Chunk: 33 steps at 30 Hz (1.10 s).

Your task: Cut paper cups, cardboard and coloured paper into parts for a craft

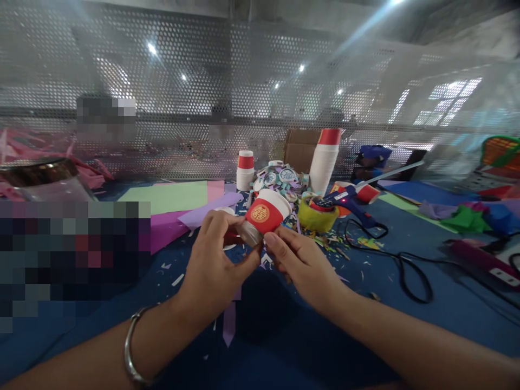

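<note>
Fingers of the left hand (211, 257) and right hand (306, 265) grasp a tilted cup (271, 210), red band already on; beyond them, a glue gun (354, 205) (light lit) lies unheld.

Left hand (213, 249): raised at centre, wrist bent inward, thumb and index finger curved toward each other in a wide pinch. Right hand (303, 260): thumb laid along bent fingers, close beside the left fingertips. Both forearms angle inward from the lower corners. Bracelet (129, 346) noted around left wrist.
</note>
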Motion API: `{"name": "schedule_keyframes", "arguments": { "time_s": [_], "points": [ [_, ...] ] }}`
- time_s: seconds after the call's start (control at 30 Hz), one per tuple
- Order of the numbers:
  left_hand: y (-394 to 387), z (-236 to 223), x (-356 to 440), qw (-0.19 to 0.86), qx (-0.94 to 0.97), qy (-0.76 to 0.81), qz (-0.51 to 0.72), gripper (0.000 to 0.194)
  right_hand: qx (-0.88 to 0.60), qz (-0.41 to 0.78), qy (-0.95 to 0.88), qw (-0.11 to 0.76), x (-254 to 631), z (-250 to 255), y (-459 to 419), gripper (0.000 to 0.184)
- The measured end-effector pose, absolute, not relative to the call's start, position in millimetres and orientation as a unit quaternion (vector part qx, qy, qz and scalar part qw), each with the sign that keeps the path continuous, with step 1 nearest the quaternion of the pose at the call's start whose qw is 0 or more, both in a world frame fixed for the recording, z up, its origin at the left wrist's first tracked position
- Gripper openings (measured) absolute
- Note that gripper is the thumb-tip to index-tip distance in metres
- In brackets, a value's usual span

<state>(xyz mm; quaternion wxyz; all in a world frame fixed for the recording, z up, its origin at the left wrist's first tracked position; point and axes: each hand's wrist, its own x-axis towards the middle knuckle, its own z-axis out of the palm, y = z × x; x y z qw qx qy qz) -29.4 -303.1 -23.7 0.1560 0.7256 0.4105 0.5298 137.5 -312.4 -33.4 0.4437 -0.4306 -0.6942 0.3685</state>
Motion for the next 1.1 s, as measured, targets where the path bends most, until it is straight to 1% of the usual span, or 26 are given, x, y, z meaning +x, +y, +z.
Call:
{"name": "schedule_keyframes", "arguments": {
  "time_s": [0.03, 0.1, 0.23, 0.3, 0.37, 0.47, 0.67, 0.97, 1.1],
  "points": [
    [-304.4, -23.3, -28.9, 0.163, 0.725, 0.407, 0.532, 0.030, -0.427, 0.371, -0.693, 0.448, 137.7, -32.6, -312.9, 0.040],
    [-306.9, -22.2, -27.4, 0.216, 0.705, 0.404, 0.541, 0.033, -0.420, 0.376, -0.687, 0.458, 138.3, -29.8, -313.5, 0.039],
    [-309.5, -19.1, -23.0, 0.394, 0.616, 0.398, 0.554, 0.044, -0.410, 0.380, -0.681, 0.473, 140.4, -24.8, -313.0, 0.038],
    [-308.8, -18.4, -21.3, 0.450, 0.582, 0.390, 0.553, 0.044, -0.412, 0.372, -0.685, 0.472, 141.0, -24.5, -312.3, 0.038],
    [-307.6, -18.8, -20.7, 0.478, 0.566, 0.385, 0.550, 0.039, -0.418, 0.366, -0.688, 0.467, 140.9, -25.2, -311.9, 0.038],
    [-306.9, -20.0, -21.3, 0.491, 0.561, 0.384, 0.545, 0.033, -0.421, 0.362, -0.694, 0.458, 139.9, -25.9, -311.9, 0.037],
    [-310.3, -20.0, -21.5, 0.496, 0.550, 0.368, 0.562, 0.033, -0.411, 0.343, -0.708, 0.461, 137.7, -24.9, -314.2, 0.037],
    [-311.3, -17.5, -21.1, 0.435, 0.581, 0.374, 0.577, 0.024, -0.430, 0.285, -0.728, 0.452, 137.3, -24.5, -318.3, 0.037],
    [-313.2, -15.0, -20.5, 0.416, 0.588, 0.382, 0.579, 0.025, -0.429, 0.284, -0.728, 0.453, 136.9, -23.8, -318.7, 0.036]
  ]
}}
